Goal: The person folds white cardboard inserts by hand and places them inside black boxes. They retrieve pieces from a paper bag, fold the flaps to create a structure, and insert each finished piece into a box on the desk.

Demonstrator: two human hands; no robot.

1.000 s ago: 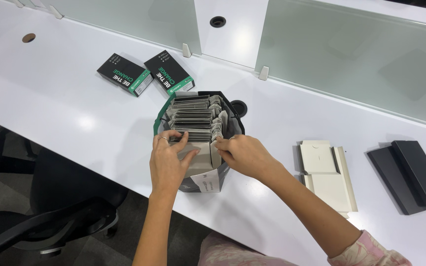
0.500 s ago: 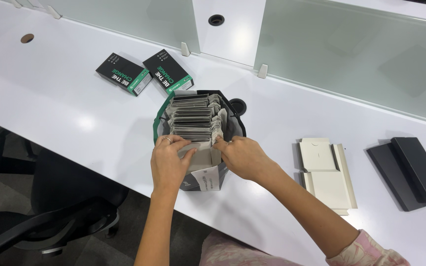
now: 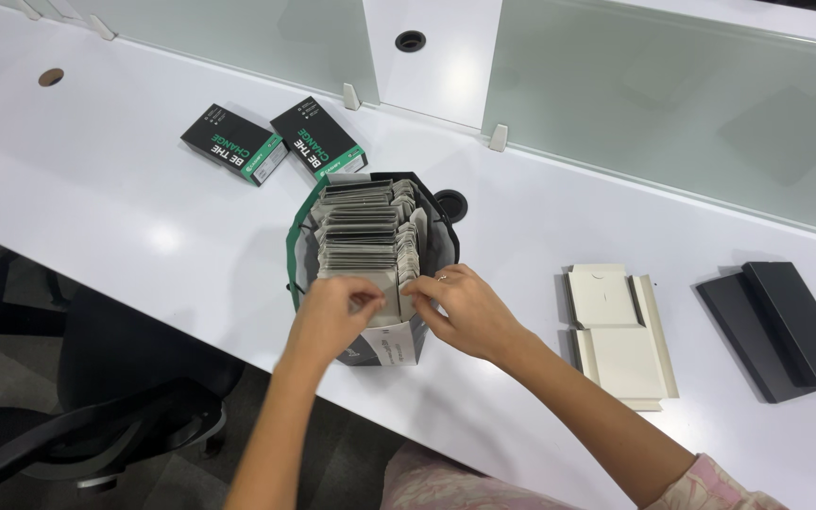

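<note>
Both hands, left point(image 3: 331, 316) and right point(image 3: 465, 310), pinching cards point(image 3: 359, 250) in bag point(image 3: 297, 247) at bench point(image 3: 144, 236) front edge; could tip off.

left hand point(image 3: 332, 316): fingers curled, pinching | right hand point(image 3: 465, 307): fingers curled, pinching

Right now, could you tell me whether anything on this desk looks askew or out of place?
Nothing stands out. Both hands are at the card-packed bag; two dark boxes sit angled, and the flattened carton lies flat.

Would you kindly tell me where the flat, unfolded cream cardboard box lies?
The unfolded cream cardboard box lies on the white desk, right of the right hand, left of the black box.
</note>
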